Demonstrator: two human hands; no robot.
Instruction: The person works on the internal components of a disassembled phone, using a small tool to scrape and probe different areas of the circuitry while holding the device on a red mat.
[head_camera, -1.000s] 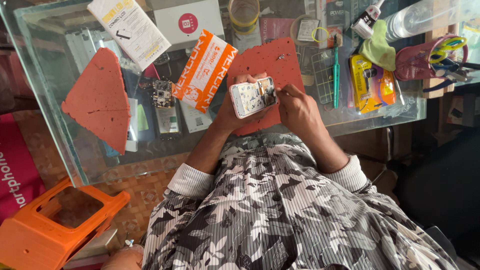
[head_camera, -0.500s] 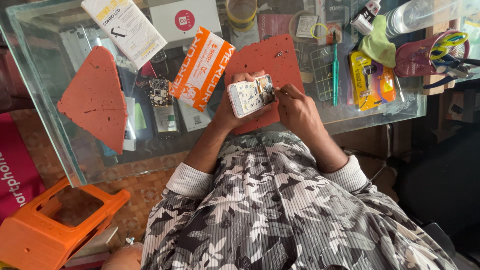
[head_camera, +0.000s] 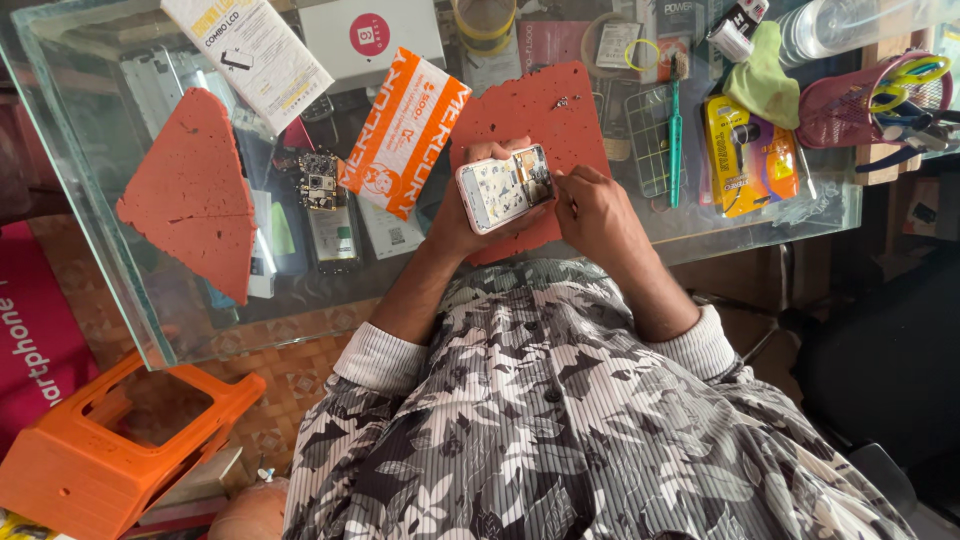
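My left hand (head_camera: 462, 215) grips an opened smartphone (head_camera: 503, 187) with its back off, white plates and dark parts exposed. It is held over a red-brown work mat (head_camera: 545, 115) on the glass table (head_camera: 90, 170). My right hand (head_camera: 592, 208) is at the phone's right end, fingers pinched together against its inner parts; whether a thin tool is between them cannot be told. Both forearms come out of a grey floral shirt with striped cuffs.
An orange and white box (head_camera: 405, 130), a white box (head_camera: 255, 50), a bare circuit board (head_camera: 320, 185) and a triangular red mat (head_camera: 195, 195) lie left. A teal screwdriver (head_camera: 675, 135), a yellow packet (head_camera: 745, 150) and a pink basket (head_camera: 860, 100) lie right. An orange stool (head_camera: 110, 440) stands below.
The view has shifted slightly. Both hands stay on the phone, the right hand's fingers working at its right end with little movement.
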